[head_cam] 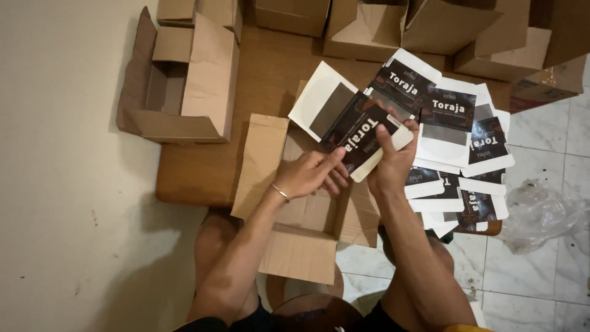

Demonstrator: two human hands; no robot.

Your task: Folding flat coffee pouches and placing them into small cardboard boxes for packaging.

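Observation:
Both my hands hold one flat white pouch with a black label (362, 132) over an open cardboard box (307, 215) that rests on my lap. My right hand (393, 160) grips the pouch's right edge, thumb on its front. My left hand (310, 174), with a thin bracelet at the wrist, pinches the pouch's lower left corner. A second white pouch with a grey window (322, 101) lies just behind the held one, at its upper left. A spread of similar pouches (461, 141) lies to the right, overlapping one another.
A low wooden table (203, 172) carries an open, folded cardboard box (184, 86) at the left. More cardboard boxes (430, 27) are stacked along the back. A crumpled clear plastic bag (541, 212) lies on the tiled floor at right. A pale wall fills the left.

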